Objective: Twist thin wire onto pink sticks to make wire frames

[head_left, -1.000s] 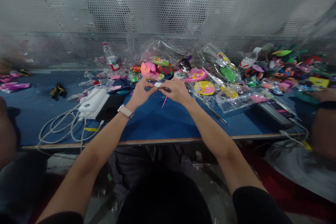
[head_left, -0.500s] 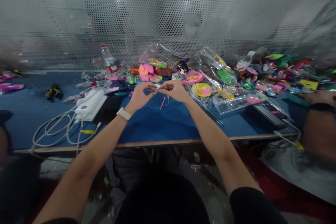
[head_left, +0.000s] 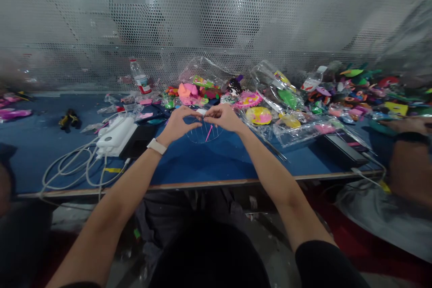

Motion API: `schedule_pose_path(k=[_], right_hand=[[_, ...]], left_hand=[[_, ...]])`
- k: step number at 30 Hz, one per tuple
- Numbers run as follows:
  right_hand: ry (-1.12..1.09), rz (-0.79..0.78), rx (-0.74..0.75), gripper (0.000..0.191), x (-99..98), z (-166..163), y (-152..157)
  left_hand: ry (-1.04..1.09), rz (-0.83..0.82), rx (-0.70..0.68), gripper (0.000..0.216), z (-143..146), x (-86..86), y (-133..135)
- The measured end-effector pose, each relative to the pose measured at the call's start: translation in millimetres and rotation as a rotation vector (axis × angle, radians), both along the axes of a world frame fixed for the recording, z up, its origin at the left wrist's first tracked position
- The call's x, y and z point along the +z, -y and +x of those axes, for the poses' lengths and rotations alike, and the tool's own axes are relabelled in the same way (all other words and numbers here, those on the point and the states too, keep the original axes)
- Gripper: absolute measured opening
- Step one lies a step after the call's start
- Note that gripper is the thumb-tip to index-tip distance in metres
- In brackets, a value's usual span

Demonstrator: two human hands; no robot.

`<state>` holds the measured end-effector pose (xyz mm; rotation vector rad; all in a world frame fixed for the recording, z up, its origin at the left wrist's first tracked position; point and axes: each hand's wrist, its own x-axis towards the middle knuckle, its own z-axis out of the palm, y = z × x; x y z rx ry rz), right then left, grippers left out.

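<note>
My left hand (head_left: 181,123) is over the blue table, its thumb and forefinger curved with a gap between the tips. Its forefinger reaches a small white piece (head_left: 201,111). Close on the right, my right hand (head_left: 224,117) pinches at that piece with thumb and fingers together; the exact contact is too small to see. Just below the fingertips shows a clear round disc-like thing (head_left: 199,138) with fine lines. A thin pink stick (head_left: 209,132) slants across it. Whether the disc rests on the table or hangs from the white piece I cannot tell.
Bagged colourful toys (head_left: 258,115) and a plastic bottle (head_left: 140,76) line the back, before a perforated metal panel (head_left: 219,18). A white power bank (head_left: 116,135) with cables stands left, a dark phone-like box (head_left: 342,148) right. Another person's arm (head_left: 410,157) is at far right.
My left thumb has dropped away from the forefinger, widening the gap, and the left wrist has shifted slightly left. More of the clear disc shows. My right hand stays nearly still.
</note>
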<state>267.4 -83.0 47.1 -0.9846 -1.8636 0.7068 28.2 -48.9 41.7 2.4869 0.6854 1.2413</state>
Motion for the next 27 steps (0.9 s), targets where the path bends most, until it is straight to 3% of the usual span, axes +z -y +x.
schedule_pose_path(k=[10,15,21,24,27], right_hand=[[0.13,0.147,-0.073,0.018,-2.3,-5.8,1.2],[0.238,0.268,-0.092,0.016,-4.2,-8.5,2.1],[0.523,0.489,-0.094,0.013,-0.6,-8.9,4.5],[0.48,0.457,-0.095,0.014,-0.1,-11.7,5.8],[0.271,0.308,-0.109,0.014,-1.1,-14.4,5.7]], left_hand=[[0.046,-0.087,0.049,0.018,7.2,-3.8,3.0],[0.122,-0.244,0.004,0.037,15.1,-5.5,1.7],[0.194,-0.492,-0.09,0.05,20.6,-12.8,-4.4],[0.201,-0.484,-0.078,0.048,19.9,-13.7,-5.6],[0.24,-0.346,-0.004,0.033,18.5,-11.0,-2.3]])
